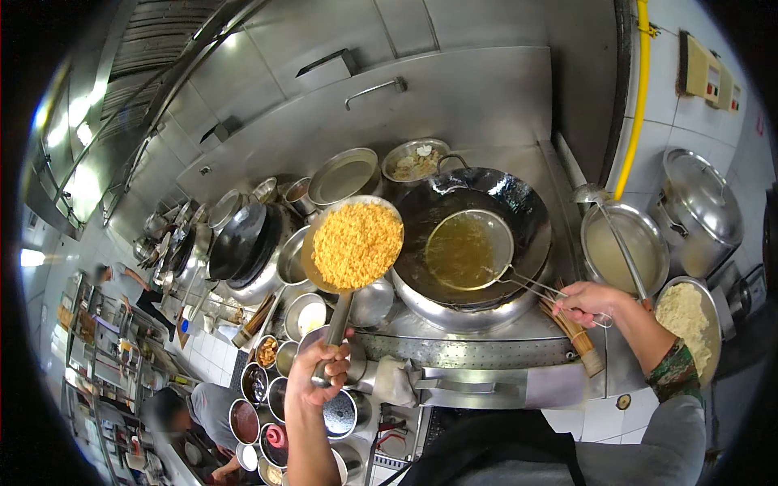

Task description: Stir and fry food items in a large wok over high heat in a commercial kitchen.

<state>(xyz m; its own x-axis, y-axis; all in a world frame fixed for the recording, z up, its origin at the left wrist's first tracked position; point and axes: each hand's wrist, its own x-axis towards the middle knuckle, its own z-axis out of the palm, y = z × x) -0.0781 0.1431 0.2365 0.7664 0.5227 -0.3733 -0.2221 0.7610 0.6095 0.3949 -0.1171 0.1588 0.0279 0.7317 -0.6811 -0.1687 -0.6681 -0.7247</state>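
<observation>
My left hand (pixel 324 368) is closed round the handle of a round, long-handled skimmer (pixel 341 312). A mound of yellow-orange fried crumbs (pixel 356 243) fills it, held up left of the big black wok (pixel 527 215). In the wok lies yellowish oil (pixel 462 257). My right hand (pixel 585 304) grips the wire handle of a round mesh strainer (pixel 500 233), whose bowl sits inside the wok, with oil showing through it. Below my right hand a bamboo brush (pixel 579 336) leans at the stove's front edge.
At right stand a pot of cloudy liquid (pixel 620 251) with a ladle (pixel 620 243), a bowl of pale crumbs (pixel 685 320) and a lidded pot (pixel 705 202). Sauce containers (pixel 245 421) crowd the lower left. Another wok (pixel 243 235) stands left; two people (pixel 215 409) are farther left.
</observation>
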